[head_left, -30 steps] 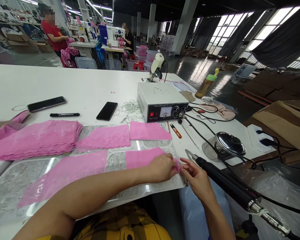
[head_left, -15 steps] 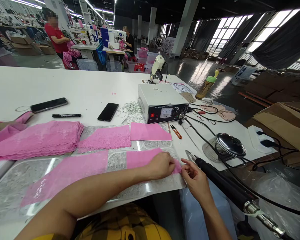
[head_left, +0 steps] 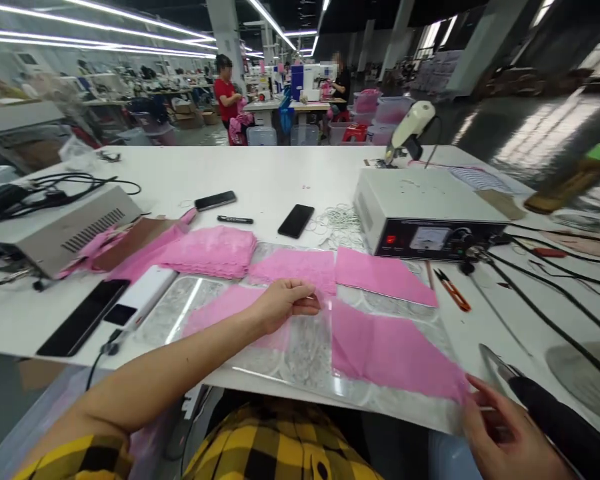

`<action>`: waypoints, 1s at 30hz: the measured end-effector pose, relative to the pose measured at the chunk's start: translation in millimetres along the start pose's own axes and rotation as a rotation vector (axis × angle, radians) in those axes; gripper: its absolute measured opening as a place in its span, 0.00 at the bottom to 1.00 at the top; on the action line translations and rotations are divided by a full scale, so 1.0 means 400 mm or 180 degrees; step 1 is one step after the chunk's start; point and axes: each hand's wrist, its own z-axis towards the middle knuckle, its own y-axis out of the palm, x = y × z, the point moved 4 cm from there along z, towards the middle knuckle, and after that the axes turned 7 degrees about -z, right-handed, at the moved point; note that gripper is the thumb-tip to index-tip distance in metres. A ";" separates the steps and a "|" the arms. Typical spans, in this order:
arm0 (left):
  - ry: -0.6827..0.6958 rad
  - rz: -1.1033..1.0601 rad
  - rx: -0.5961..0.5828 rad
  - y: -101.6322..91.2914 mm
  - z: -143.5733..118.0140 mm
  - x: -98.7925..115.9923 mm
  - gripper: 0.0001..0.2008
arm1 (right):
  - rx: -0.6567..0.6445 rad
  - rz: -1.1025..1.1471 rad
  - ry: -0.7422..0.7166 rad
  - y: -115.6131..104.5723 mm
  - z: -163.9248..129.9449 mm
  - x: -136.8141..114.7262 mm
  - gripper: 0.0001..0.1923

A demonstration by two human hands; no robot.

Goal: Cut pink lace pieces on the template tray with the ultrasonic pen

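On the metal work plate at the near edge of the white table I see a pink fabric piece stretched between two hands. My left hand pinches its left edge between thumb and fingers, slightly lifted. My right hand is at the fabric's far right corner, fingers curled near it; if they really grip the corner, I cannot tell. I judge the step to be laying the piece flat and straight on the plate. For the next move, both edges must come down evenly, without wrinkles, aligned with the lace strip under my left wrist. Close to the right hand lies the black handheld tool, and its control box stands behind.
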 end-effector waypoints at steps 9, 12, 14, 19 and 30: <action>0.0008 -0.0963 0.0085 -0.031 -0.043 -0.005 0.09 | -0.0085 0.0025 -0.2135 0.118 -0.071 -0.329 0.18; 0.0085 -0.1163 0.0072 -0.026 -0.045 0.018 0.09 | 0.0151 -0.0290 -0.2483 0.174 -0.072 -0.397 0.17; 0.0171 -0.1237 0.0108 -0.043 -0.049 0.041 0.09 | 0.0229 -0.0378 -0.2546 0.195 -0.063 -0.417 0.13; 0.0498 -0.1207 0.0441 -0.164 -0.084 0.082 0.08 | -0.0075 -0.0100 -0.2738 0.216 -0.040 -0.452 0.10; 0.0424 -0.0293 0.1117 -0.415 -0.269 -0.029 0.17 | -0.1233 0.0076 -0.2316 0.285 0.022 -0.512 0.10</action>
